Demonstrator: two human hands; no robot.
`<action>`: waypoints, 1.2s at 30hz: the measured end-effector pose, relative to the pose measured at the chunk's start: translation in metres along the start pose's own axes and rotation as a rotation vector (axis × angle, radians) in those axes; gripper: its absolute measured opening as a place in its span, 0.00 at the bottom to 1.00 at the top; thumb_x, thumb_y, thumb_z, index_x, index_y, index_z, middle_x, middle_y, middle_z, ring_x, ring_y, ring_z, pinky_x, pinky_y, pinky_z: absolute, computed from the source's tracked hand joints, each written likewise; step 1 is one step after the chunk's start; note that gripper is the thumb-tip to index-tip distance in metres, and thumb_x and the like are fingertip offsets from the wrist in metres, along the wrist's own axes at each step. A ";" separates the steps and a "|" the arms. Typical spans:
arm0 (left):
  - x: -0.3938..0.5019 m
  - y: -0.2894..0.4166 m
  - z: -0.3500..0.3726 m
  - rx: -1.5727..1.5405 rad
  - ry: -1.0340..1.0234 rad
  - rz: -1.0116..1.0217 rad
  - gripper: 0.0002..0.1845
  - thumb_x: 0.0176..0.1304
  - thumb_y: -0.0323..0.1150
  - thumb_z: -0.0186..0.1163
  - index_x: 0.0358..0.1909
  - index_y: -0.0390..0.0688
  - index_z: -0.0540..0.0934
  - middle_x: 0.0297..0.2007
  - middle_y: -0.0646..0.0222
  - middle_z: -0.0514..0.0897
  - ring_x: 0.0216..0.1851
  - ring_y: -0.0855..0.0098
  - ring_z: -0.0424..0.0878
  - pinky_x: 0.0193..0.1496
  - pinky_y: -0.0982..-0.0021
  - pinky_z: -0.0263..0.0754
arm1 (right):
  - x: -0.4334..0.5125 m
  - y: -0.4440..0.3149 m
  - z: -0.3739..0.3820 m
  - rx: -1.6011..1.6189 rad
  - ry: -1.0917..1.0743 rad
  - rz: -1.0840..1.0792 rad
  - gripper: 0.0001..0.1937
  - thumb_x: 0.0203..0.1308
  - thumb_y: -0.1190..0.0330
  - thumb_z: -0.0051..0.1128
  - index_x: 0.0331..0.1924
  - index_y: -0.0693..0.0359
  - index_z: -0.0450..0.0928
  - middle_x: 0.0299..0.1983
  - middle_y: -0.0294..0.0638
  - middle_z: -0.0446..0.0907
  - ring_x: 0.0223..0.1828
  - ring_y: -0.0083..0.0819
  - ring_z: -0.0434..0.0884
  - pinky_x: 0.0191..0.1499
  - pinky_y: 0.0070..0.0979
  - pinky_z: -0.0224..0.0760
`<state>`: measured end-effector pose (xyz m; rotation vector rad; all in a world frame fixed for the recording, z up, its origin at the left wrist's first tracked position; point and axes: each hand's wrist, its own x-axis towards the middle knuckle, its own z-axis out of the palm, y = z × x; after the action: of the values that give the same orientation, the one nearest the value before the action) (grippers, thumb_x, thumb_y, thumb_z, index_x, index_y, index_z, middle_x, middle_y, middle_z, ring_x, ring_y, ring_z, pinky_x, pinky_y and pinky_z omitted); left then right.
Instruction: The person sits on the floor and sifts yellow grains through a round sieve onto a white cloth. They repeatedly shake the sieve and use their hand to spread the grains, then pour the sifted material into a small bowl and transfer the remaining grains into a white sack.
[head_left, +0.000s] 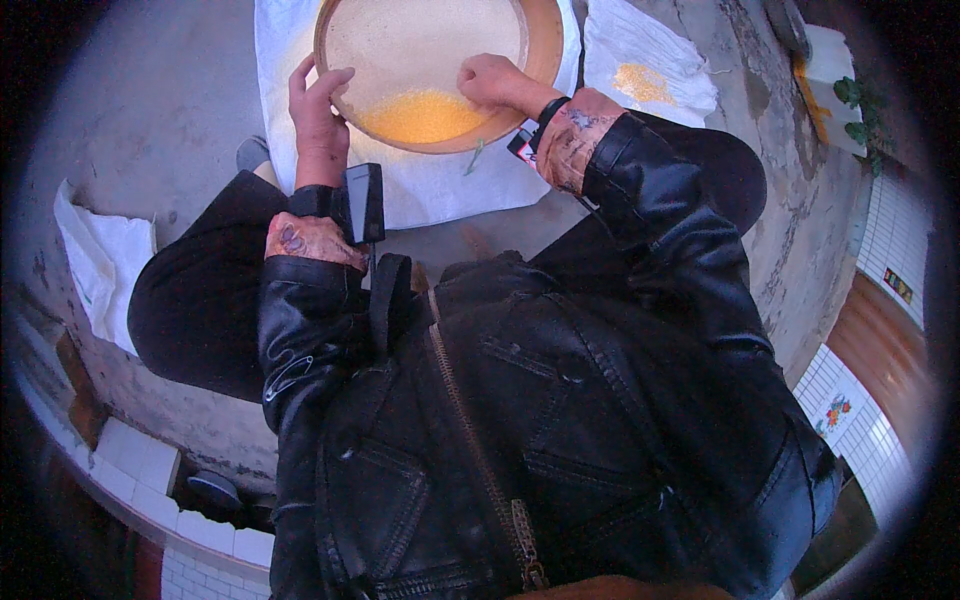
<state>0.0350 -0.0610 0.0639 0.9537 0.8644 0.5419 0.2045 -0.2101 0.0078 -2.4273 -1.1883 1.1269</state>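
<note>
A round sieve with a wooden rim (546, 45) lies above a white woven sheet (420, 199) in front of me. Yellow coarse grain (424, 118) is gathered on the near part of its pale mesh. My left hand (319, 112) grips the sieve's left rim, thumb over the edge and fingers outside. Inside the sieve at the right, my right hand (491, 81) is curled by the edge of the grain; whether its fingers hold anything is hidden. A small green sprig (474, 157) rests on the sheet just below the rim.
A white cloth sack (645, 52) with a patch of yellow grain (643, 82) lies to the right. Another white sack (112, 262) is on the concrete floor at the left, beside my knee. A dark bowl-like object (213, 487) sits near white tiles at the lower left.
</note>
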 end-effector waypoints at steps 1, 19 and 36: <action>-0.001 -0.001 0.001 -0.008 0.010 -0.016 0.33 0.45 0.29 0.61 0.56 0.39 0.62 0.42 0.63 0.70 0.43 0.66 0.70 0.45 0.68 0.66 | -0.001 -0.001 0.000 0.059 0.037 -0.026 0.08 0.46 0.68 0.47 0.25 0.61 0.78 0.19 0.42 0.80 0.19 0.33 0.80 0.27 0.27 0.73; -0.003 -0.021 0.014 0.031 -0.065 -0.053 0.34 0.44 0.26 0.62 0.56 0.39 0.61 0.43 0.60 0.72 0.45 0.65 0.73 0.48 0.68 0.69 | -0.003 -0.044 0.008 0.126 0.199 -0.343 0.11 0.46 0.70 0.52 0.35 0.59 0.80 0.31 0.44 0.82 0.35 0.39 0.81 0.41 0.31 0.72; -0.005 -0.022 0.018 0.060 0.001 -0.070 0.36 0.38 0.28 0.66 0.54 0.43 0.65 0.41 0.62 0.73 0.43 0.65 0.70 0.40 0.60 0.66 | -0.019 -0.054 0.017 -0.212 0.207 -0.486 0.09 0.44 0.70 0.54 0.32 0.56 0.78 0.33 0.44 0.76 0.38 0.44 0.78 0.41 0.37 0.72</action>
<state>0.0476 -0.0842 0.0520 0.9743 0.9156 0.4590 0.1536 -0.1910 0.0325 -2.1403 -1.7647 0.6199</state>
